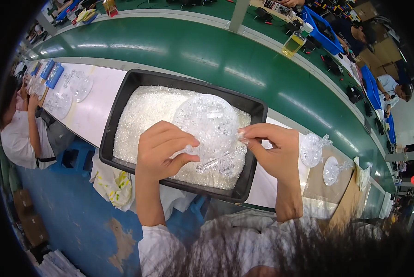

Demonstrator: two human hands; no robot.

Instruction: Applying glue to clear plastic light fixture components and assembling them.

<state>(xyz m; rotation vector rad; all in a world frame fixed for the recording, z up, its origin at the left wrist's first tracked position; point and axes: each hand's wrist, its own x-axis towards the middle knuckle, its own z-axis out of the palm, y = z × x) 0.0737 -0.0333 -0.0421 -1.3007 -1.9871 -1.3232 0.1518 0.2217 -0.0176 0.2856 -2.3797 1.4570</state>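
"Dark strands of hair [304, 249] lie nearest us, along the bottom edge. What is largest beyond them?"

"We look across to a long, glossy green belt [179, 53], curving over the whole view. Below it runs a pale, smooth worktop [103, 90]."

"And what do we have on that worktop?"

"We have a black rectangular plastic tray [257, 117], set at a slant, spread with glittering clear-white granules [147, 106]. Over them, within the tray's rim, we see a clear round plastic disc [207, 113] with raised clear parts; whether it rests on the granules, we cannot tell."

"How do our hands stand?"

"Our left hand [163, 152] is at the disc's lower left, thumb and forefinger a narrow gap apart. Clear bits show at the tips, but we cannot tell whether it grips them. Our right hand [276, 145] is at the disc's right edge, finger and thumb pinched close."

"On what?"

"On our smallest thing, a tiny clear glinting piece [240, 135]."
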